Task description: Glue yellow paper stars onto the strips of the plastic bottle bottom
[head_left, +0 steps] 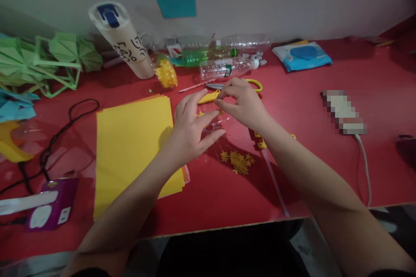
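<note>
Over the middle of the red table, my left hand [191, 127] has its fingers spread around something clear and plastic [212, 126], partly hidden behind them. The fingers of my right hand [242, 100] are pinched together just above it; whatever they hold is too small to make out. Just behind the hands are a yellow toothed strip [209, 97] and scissors with yellow handles [258, 85]. A pile of small yellow stars [239, 162] lies on the table in front of the hands. Beneath my right wrist is a glue gun [260, 141] with a clear glue stick.
Yellow paper sheets [133, 147] lie at the left, beside a black cable and a purple box [53, 203]. A tumbler [125, 39], plastic bottles [224, 68] and a wipes pack [302, 55] stand or lie along the wall. A pixelated phone [345, 111] with a cable is at the right.
</note>
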`<state>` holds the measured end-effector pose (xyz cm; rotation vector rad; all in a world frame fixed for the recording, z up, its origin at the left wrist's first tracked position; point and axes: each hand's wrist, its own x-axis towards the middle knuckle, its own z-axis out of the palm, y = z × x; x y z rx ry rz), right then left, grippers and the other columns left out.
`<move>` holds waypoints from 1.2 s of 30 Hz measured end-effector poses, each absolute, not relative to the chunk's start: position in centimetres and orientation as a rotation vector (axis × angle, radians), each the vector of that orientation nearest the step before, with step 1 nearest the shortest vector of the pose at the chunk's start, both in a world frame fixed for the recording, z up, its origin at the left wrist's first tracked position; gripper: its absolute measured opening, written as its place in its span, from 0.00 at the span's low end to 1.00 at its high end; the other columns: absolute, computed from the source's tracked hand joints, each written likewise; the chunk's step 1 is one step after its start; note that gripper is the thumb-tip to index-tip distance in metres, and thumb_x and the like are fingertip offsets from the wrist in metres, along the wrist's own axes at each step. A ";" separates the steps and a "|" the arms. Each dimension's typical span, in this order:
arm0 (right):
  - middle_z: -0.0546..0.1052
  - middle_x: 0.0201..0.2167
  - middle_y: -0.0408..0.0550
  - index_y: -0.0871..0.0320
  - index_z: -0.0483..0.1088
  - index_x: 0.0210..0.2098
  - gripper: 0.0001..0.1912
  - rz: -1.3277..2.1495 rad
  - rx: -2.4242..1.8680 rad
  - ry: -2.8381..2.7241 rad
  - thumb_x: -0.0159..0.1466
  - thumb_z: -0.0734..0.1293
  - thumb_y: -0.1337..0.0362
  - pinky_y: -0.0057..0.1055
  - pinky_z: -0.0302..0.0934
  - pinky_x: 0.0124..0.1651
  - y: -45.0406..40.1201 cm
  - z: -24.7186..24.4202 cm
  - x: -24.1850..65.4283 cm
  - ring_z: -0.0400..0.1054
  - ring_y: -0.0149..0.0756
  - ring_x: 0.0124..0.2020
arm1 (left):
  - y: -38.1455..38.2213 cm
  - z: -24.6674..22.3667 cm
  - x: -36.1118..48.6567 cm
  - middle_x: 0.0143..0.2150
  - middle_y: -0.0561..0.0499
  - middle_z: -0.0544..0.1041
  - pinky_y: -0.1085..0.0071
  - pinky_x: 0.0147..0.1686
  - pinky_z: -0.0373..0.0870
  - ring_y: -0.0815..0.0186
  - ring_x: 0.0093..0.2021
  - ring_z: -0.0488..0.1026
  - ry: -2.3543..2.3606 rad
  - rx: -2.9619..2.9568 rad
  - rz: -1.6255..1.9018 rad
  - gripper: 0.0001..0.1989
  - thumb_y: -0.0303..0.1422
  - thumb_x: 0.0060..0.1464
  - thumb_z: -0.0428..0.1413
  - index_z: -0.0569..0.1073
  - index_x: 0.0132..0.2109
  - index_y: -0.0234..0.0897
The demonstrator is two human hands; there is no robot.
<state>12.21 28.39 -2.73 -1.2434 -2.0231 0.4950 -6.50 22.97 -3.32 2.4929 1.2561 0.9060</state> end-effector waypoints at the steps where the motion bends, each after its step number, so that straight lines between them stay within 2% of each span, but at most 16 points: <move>1: 0.72 0.33 0.46 0.56 0.73 0.26 0.07 0.520 -1.242 -2.014 0.60 0.68 0.65 0.42 0.59 0.47 28.5 -2.7 12.2 0.67 0.41 0.40 | 23.0 -3.2 -6.5 0.68 0.42 0.61 0.44 0.65 0.54 0.47 0.67 0.57 1.258 2.484 0.908 0.18 0.47 0.60 0.55 0.76 0.51 0.43; 8: 0.73 0.33 0.45 0.55 0.74 0.27 0.07 0.561 -1.215 -1.968 0.61 0.67 0.65 0.43 0.60 0.48 28.6 -2.6 12.9 0.67 0.39 0.40 | 23.1 -2.8 -6.9 0.67 0.44 0.62 0.45 0.66 0.54 0.50 0.67 0.58 1.268 2.440 0.922 0.17 0.45 0.62 0.54 0.75 0.53 0.46; 16: 0.74 0.34 0.46 0.54 0.74 0.30 0.07 0.483 -1.232 -1.953 0.63 0.64 0.65 0.44 0.62 0.47 27.0 -2.3 14.3 0.69 0.40 0.41 | 23.1 -3.1 -7.0 0.69 0.44 0.59 0.42 0.66 0.51 0.48 0.69 0.55 1.256 2.462 0.886 0.19 0.47 0.61 0.54 0.74 0.55 0.46; 22: 0.71 0.33 0.46 0.53 0.73 0.33 0.06 0.204 -1.109 -2.091 0.62 0.64 0.65 0.43 0.60 0.46 24.1 -3.7 14.5 0.66 0.41 0.39 | 23.2 -3.1 -7.0 0.70 0.45 0.57 0.44 0.67 0.50 0.48 0.69 0.54 1.256 2.478 0.866 0.19 0.48 0.62 0.53 0.74 0.56 0.48; 28: 0.70 0.35 0.48 0.55 0.74 0.38 0.06 0.003 -1.129 -2.122 0.65 0.64 0.64 0.40 0.56 0.42 23.2 -5.0 13.7 0.61 0.41 0.38 | 23.2 -3.4 -7.1 0.71 0.43 0.57 0.45 0.67 0.49 0.47 0.69 0.54 1.257 2.533 0.838 0.22 0.49 0.63 0.50 0.74 0.55 0.44; 32: 0.70 0.34 0.48 0.56 0.74 0.37 0.05 0.003 -1.113 -2.163 0.64 0.65 0.65 0.39 0.55 0.41 23.2 -5.2 13.7 0.59 0.40 0.37 | 23.2 -3.4 -7.2 0.71 0.41 0.56 0.45 0.67 0.50 0.47 0.69 0.54 1.286 2.569 0.814 0.24 0.51 0.63 0.48 0.74 0.55 0.42; 36: 0.69 0.34 0.48 0.57 0.73 0.34 0.07 0.021 -1.113 -2.120 0.65 0.63 0.66 0.39 0.55 0.41 23.0 -4.9 14.0 0.60 0.40 0.36 | 23.2 -3.0 -7.4 0.71 0.44 0.57 0.44 0.67 0.51 0.47 0.69 0.55 1.307 2.579 0.801 0.23 0.50 0.62 0.50 0.73 0.57 0.45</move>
